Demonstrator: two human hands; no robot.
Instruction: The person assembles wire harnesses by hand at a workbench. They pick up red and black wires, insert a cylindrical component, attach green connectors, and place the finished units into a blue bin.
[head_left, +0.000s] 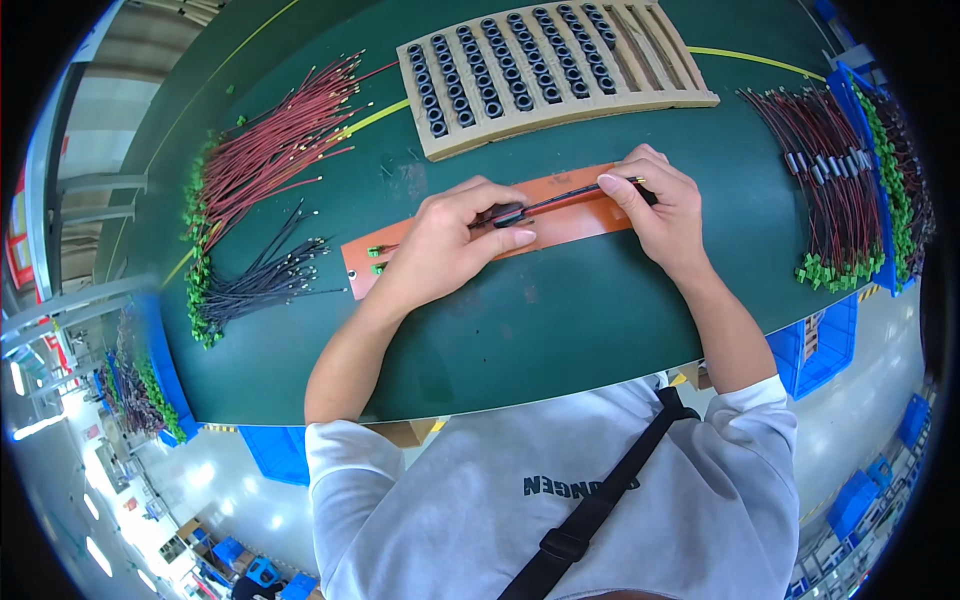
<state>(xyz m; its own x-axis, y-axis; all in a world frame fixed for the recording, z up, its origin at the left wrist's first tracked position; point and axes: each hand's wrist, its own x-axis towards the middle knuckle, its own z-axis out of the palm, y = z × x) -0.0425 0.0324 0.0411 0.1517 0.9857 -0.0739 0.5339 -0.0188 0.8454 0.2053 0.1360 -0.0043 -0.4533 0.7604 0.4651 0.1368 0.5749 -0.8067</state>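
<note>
Over a long orange board (pixel 572 237) on the table, my left hand (pixel 455 232) grips a small black ferrite core (pixel 509 215) between thumb and fingers. A red and a black wire (pixel 565 196) run out of the core toward my right hand (pixel 655 205). That hand is closed, with thumb and fingers pinching the wires close to their metal-tipped ends. Two green connectors (pixel 378 263) lie at the board's left end, wires leading from them under my left hand. My left palm hides part of the wires and the core.
A cardboard tray (pixel 432 148) with rows of black ferrite cores stands at the back. Loose red wires (pixel 280 130) and black wires (pixel 265 280) with green connectors lie at left. Wire sets with cores (pixel 830 180) lie at right beside a blue bin (pixel 868 170).
</note>
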